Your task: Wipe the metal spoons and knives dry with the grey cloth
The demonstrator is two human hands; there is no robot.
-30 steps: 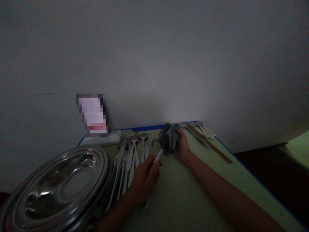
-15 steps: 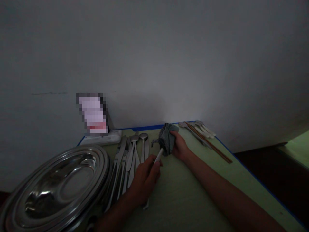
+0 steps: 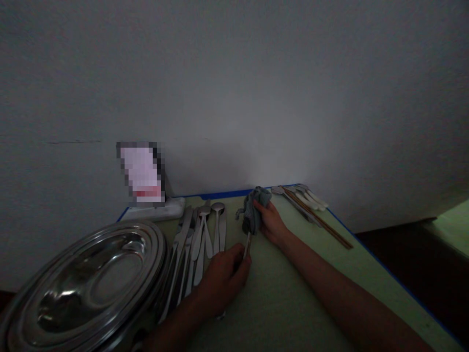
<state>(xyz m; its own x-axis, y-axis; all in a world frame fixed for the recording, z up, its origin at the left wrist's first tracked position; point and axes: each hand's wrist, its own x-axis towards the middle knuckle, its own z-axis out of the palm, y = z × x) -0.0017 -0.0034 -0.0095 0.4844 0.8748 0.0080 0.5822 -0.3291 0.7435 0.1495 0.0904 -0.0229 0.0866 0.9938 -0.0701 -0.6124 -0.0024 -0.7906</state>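
No text, brand, number or sign can be read anywhere. The one thing likely to carry print, an upright white card with a red band (image 3: 141, 172) beyond and to the left of the left hand (image 3: 224, 276), is blurred into blocks and illegible.

The cloth (image 3: 253, 211) hides the far end of the utensil (image 3: 248, 245).

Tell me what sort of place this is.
Likely a kitchen or dining prep spot: a green table against a bare wall holds a row of metal cutlery, stacked steel platters and chopsticks. The right hand grips a cloth at the end of a utensil held by the left hand.
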